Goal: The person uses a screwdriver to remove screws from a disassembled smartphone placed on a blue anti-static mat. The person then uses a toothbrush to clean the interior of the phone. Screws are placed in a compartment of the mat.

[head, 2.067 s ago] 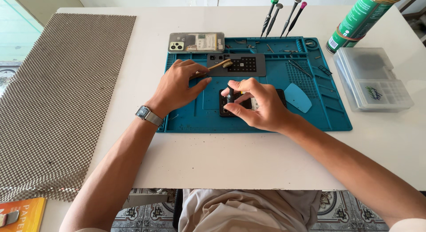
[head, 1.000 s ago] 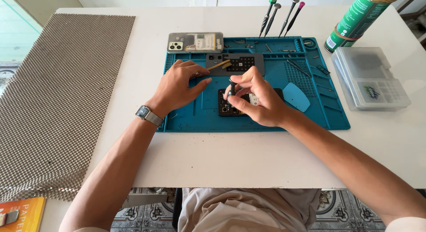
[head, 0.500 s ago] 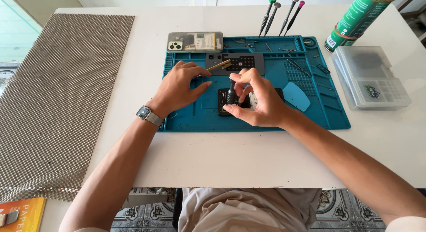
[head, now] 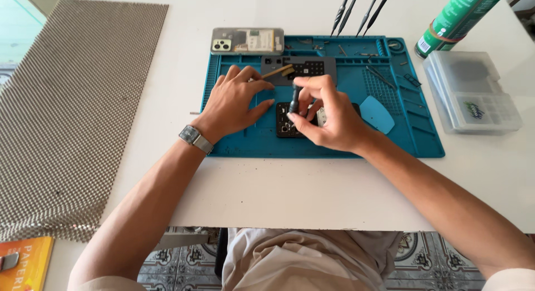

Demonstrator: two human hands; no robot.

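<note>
At mat centre, right hand (head: 329,115) pinched a screwdriver (head: 295,99) upright on the dark board (head: 285,125); left hand (head: 234,101), fingers spread flat, steadied at nine o'clock; unscrewing seemingly underway, needing steady turning.

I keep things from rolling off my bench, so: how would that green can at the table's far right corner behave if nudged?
The green can is tall and narrow, so it would probably tip easily. Its round body would likely roll once down. It stands near the table edge, beside the clear plastic box, so a fall seems possible.

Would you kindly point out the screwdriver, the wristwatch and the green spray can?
screwdriver (head: 295,98): head view, on its dark handle between the right hand's fingers.
wristwatch (head: 191,136): head view, on its face, left wrist.
green spray can (head: 458,15): head view, on its body.
</note>
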